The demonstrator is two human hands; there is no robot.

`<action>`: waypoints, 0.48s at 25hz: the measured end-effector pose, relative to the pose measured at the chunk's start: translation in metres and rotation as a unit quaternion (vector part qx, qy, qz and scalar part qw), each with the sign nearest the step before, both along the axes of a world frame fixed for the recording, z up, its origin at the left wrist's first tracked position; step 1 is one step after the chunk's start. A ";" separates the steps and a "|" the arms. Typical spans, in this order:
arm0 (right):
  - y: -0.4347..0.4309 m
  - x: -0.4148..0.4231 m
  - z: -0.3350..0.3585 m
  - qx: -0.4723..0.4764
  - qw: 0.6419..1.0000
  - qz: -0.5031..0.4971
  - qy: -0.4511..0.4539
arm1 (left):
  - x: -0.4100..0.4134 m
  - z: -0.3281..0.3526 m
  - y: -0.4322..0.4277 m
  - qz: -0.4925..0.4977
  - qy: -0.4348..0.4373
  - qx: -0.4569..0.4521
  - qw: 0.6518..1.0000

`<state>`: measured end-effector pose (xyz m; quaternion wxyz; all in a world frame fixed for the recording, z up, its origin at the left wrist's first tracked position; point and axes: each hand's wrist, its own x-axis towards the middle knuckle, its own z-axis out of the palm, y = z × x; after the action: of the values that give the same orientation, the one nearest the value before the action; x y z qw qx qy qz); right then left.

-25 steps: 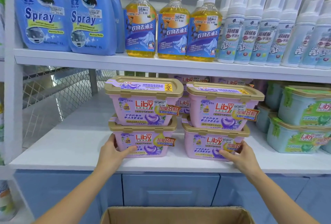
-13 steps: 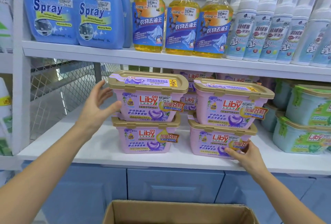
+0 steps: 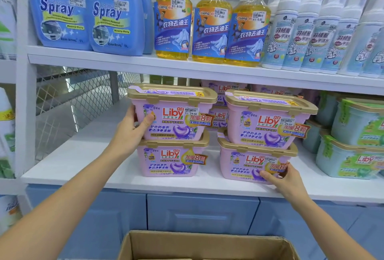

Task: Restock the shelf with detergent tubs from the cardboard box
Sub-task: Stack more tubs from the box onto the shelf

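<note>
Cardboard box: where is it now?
In the head view the cardboard box sits at bottom centre, below the lower shelf and in front of the blue cabinet doors.

L hand (image 3: 133,129) & R hand (image 3: 285,178) both bare. Forearms bare from wrists to frame edge. Slim wrists. L thumb nail short, plain.

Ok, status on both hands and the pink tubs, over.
Left hand grips upper left pink tub. Right hand grips lower right pink tub. Stacked two high on shelf. Nothing in the way; cardboard box below.
</note>
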<state>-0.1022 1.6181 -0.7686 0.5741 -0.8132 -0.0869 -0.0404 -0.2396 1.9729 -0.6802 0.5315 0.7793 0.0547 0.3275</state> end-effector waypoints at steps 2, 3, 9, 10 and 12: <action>0.000 0.000 0.000 -0.002 1.000 0.000 -0.001 | -0.002 -0.003 0.000 -0.003 0.007 -0.007 1.000; 0.000 0.000 0.000 -0.002 1.000 0.000 -0.001 | -0.004 -0.009 0.000 0.002 0.008 -0.012 1.000; -0.002 0.002 -0.003 0.002 1.000 0.002 -0.003 | -0.032 -0.082 -0.007 0.151 0.127 -0.019 0.980; -0.002 0.002 -0.004 0.000 1.000 0.004 -0.005 | -0.033 -0.089 -0.011 0.154 0.166 0.017 0.974; -0.002 0.003 -0.004 -0.001 1.000 0.006 -0.009 | -0.027 -0.092 -0.016 0.158 0.223 0.110 0.956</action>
<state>-0.0987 1.6164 -0.7727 0.5723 -0.8131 -0.0968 -0.0444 -0.2664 1.9574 -0.7725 0.3580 0.8676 0.2581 0.2292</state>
